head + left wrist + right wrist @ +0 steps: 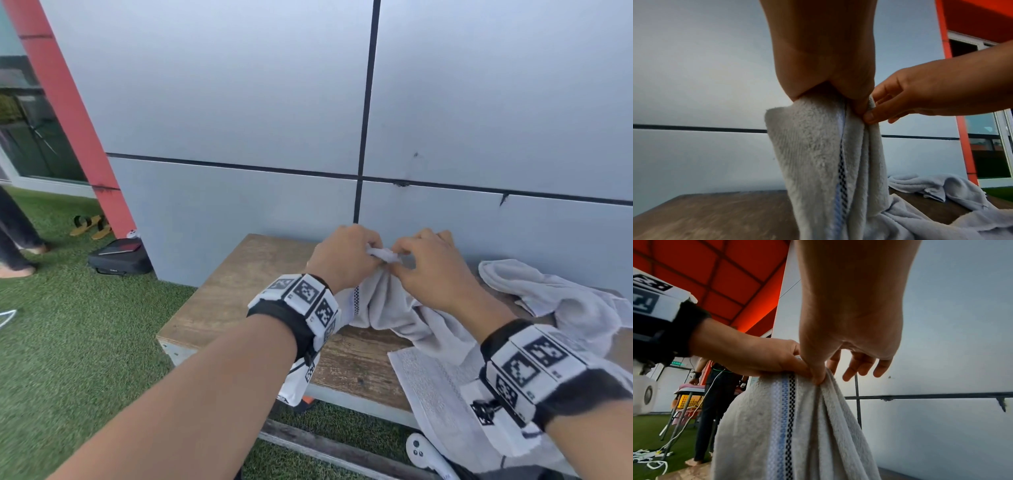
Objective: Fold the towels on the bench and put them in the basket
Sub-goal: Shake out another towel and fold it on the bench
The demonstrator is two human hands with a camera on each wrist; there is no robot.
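A pale grey towel (387,301) with a blue and checkered stripe (786,426) hangs bunched above the wooden bench (246,294). My left hand (346,257) grips its top edge, and my right hand (428,267) pinches the same edge right beside it with thumb and forefinger, the other fingers (863,366) spread loose. In the left wrist view the towel (818,162) drops from my left hand (830,92) down to the bench (715,216), with my right hand (900,104) pinching from the right. A second crumpled towel (561,294) lies on the bench at the right. No basket is in view.
A third white towel (442,387) drapes over the bench's front edge. A grey panelled wall (239,102) stands right behind the bench. Green turf (68,342) covers the ground, with a black case (118,257) and sandals (90,226) at left. A person (715,402) stands by a table with a yellow crate (689,400).
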